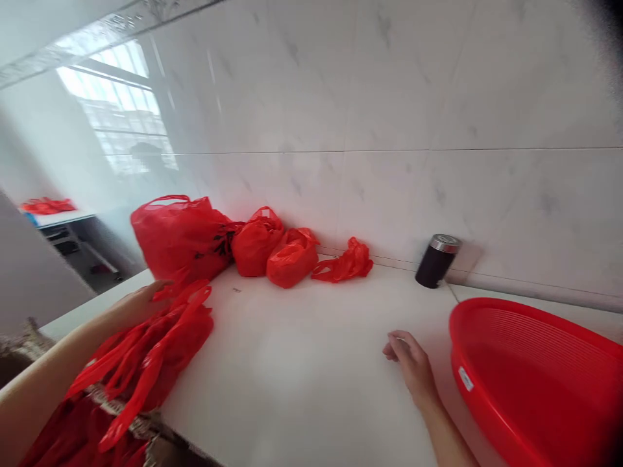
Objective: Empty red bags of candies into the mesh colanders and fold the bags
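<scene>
My left hand [148, 298] reaches out at the left edge of the white table, its fingers closed on a red plastic bag [182, 331]. The bag's handles and folds hang down toward the front edge, and its plastic partly hides my fingertips. My right hand [411, 363] is above the table near the red basin [464, 347], apart from it. Its fingers are curled together, and I see nothing in them. Along the wall stand a large filled red bag [178, 237], two smaller filled red bags [256, 246] and a crumpled red bag [348, 261].
A black flask [435, 263] with a silver lid stands by the tiled wall [389, 117]. The basin takes up the table's right end. Fringed fabric [141, 425] shows below the front left edge. Farther left, more red plastic [48, 206] lies on another table.
</scene>
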A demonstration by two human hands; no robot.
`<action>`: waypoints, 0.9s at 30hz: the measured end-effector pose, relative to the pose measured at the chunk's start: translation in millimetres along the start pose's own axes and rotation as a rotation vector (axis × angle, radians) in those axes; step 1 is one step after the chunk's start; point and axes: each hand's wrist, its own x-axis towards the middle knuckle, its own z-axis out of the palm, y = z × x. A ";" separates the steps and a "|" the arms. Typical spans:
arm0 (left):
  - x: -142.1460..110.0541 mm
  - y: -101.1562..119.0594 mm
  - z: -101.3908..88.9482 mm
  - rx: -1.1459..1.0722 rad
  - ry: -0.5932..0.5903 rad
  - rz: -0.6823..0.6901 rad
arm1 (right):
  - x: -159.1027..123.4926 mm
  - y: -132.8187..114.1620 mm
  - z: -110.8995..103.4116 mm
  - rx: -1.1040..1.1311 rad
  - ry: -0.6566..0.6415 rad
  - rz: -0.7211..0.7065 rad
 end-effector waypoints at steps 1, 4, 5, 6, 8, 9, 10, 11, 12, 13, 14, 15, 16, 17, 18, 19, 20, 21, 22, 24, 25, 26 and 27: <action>1.9 18.3 12.3 -0.003 -0.086 0.058 | -1.1 -3.0 1.8 0.020 -0.005 -0.004; 2.4 86.2 64.0 -0.009 -0.332 0.253 | -2.9 -9.1 4.5 0.054 -0.011 -0.015; 0.7 111.5 85.5 -0.006 -0.386 0.321 | -3.3 -10.0 4.6 0.059 -0.008 -0.019; -1.7 137.1 108.7 0.001 -0.426 0.388 | -3.5 -10.6 4.5 0.063 -0.008 -0.022; -7.5 187.2 158.5 0.015 -0.454 0.514 | -3.9 -11.2 4.1 0.069 -0.014 -0.029; -10.3 210.6 184.0 0.020 -0.445 0.561 | -4.0 -11.3 4.1 0.069 -0.020 -0.036; -12.8 232.3 209.0 0.023 -0.428 0.594 | -3.9 -11.5 4.2 0.069 -0.026 -0.044; -14.7 252.1 232.7 0.023 -0.403 0.612 | -3.7 -11.7 4.4 0.068 -0.032 -0.054; -16.1 269.5 254.3 0.020 -0.373 0.616 | -3.4 -11.9 4.8 0.069 -0.041 -0.062; -16.7 284.4 273.1 0.012 -0.347 0.608 | -2.9 -12.1 5.3 0.071 -0.050 -0.066; -16.8 296.8 288.5 -0.002 -0.326 0.593 | -2.4 -12.1 5.8 0.073 -0.057 -0.066; -16.0 306.5 300.3 -0.023 -0.309 0.575 | -1.8 -12.1 6.4 0.072 -0.065 -0.061; -14.6 313.9 308.1 -0.052 -0.298 0.557 | -1.3 -11.9 6.9 0.065 -0.070 -0.054; -12.5 319.2 312.2 -0.086 -0.287 0.541 | -0.8 -11.6 7.4 0.052 -0.076 -0.047; -9.7 323.0 312.8 -0.128 -0.274 0.526 | -0.5 -11.3 7.9 0.033 -0.081 -0.042; -6.5 325.9 310.4 -0.175 -0.261 0.513 | -0.4 -11.0 8.4 0.010 -0.083 -0.041; -3.2 328.3 305.6 -0.227 -0.243 0.497 | -0.3 -10.8 8.8 -0.016 -0.088 -0.042; -0.4 330.4 299.4 -0.283 -0.224 0.476 | -0.4 -10.7 9.1 -0.039 -0.094 -0.045; 1.3 332.4 292.3 -0.341 -0.209 0.452 | -0.5 -10.9 9.3 -0.055 -0.097 -0.048; -1.1 334.9 278.2 -0.459 -0.200 0.413 | -0.7 -11.7 9.5 -0.055 -0.061 -0.053; -6.0 334.7 272.0 -0.512 -0.211 0.404 | -0.7 -12.4 9.4 -0.037 -0.026 -0.055; -13.6 333.2 266.8 -0.558 -0.235 0.406 | -0.7 -13.2 9.4 -0.013 0.012 -0.055; -23.4 330.2 262.6 -0.592 -0.269 0.419 | -0.6 -13.9 9.5 0.009 0.052 -0.058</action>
